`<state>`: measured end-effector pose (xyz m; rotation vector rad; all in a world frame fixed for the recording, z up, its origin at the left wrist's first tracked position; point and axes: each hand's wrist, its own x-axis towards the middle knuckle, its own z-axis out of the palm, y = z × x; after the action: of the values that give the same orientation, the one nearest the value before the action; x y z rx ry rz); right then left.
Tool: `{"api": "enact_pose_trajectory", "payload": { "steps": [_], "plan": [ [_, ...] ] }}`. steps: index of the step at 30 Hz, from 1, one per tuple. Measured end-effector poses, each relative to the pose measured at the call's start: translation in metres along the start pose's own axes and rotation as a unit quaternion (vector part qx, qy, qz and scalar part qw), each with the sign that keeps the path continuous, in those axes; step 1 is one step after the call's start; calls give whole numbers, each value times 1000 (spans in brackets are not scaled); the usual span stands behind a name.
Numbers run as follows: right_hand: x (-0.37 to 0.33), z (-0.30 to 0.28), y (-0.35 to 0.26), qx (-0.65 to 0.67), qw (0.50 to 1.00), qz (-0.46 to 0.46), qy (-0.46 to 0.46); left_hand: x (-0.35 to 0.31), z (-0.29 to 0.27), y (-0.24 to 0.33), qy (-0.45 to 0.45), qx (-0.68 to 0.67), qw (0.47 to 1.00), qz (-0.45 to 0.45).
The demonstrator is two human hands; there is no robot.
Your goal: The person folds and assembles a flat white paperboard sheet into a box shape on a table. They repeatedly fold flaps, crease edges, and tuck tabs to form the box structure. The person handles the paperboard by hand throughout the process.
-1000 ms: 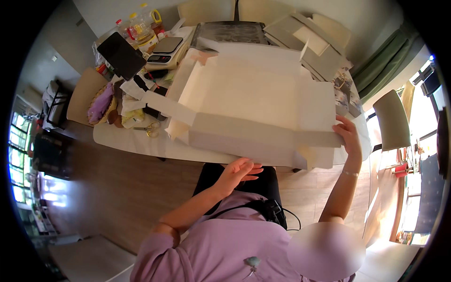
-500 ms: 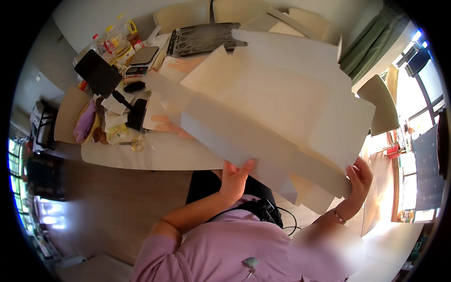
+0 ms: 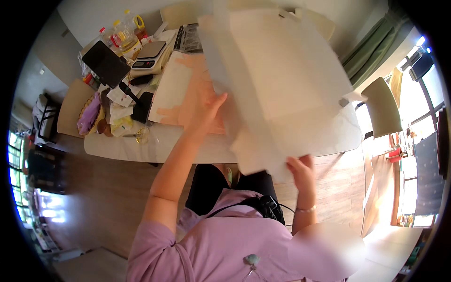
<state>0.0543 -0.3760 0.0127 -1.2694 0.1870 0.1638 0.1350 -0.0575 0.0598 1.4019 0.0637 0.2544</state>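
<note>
A large white cardboard box blank (image 3: 296, 80), creased and with flaps along its edges, is held up over the table, tilted and partly smeared by motion. My left hand (image 3: 210, 105) is at its left edge, thumb showing and the other fingers mostly hidden; it appears to grip the board. At the near lower corner, my right hand (image 3: 303, 173) pinches the cardboard between thumb and fingers. Under and left of the board lies a white sheet with peach-coloured shapes (image 3: 181, 89). Part of a dark patterned sheet (image 3: 189, 38) shows behind it.
On the table's left side are a tablet on a stand (image 3: 105, 63), a kitchen scale (image 3: 151, 52), oil bottles (image 3: 124, 35), crumpled tissues (image 3: 121, 112), scissors (image 3: 140, 136) and a basket with purple cloth (image 3: 90, 115). Chairs (image 3: 381, 105) surround the white table (image 3: 115, 146).
The cardboard has swung more upright, its long folded strip turning from diagonal to steep. My left hand moved forward along its edge; my right hand moved left. More peach-patterned sheet shows.
</note>
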Motion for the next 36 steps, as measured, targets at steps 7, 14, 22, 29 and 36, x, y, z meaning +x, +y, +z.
{"api": "enact_pose_trajectory", "payload": {
  "steps": [7, 14, 22, 29, 36],
  "plan": [
    [16, 78, 55, 55, 971, 148, -176, -90, 18, 18, -75, 579, 776, 241],
    [6, 83, 53, 25, 970, 163, -179, -132, -4, 2, -175, 663, 712, 155],
    [3, 56, 47, 32, 979, 128, -154, -160, -64, 41, 68, 421, 889, 166],
    [7, 48, 44, 12, 969, 160, -186, -173, -152, 0, 235, 442, 864, 55],
    [-1, 7, 38, 62, 972, 186, -132, -157, -128, 0, 255, 735, 620, 106]
  ]
}}
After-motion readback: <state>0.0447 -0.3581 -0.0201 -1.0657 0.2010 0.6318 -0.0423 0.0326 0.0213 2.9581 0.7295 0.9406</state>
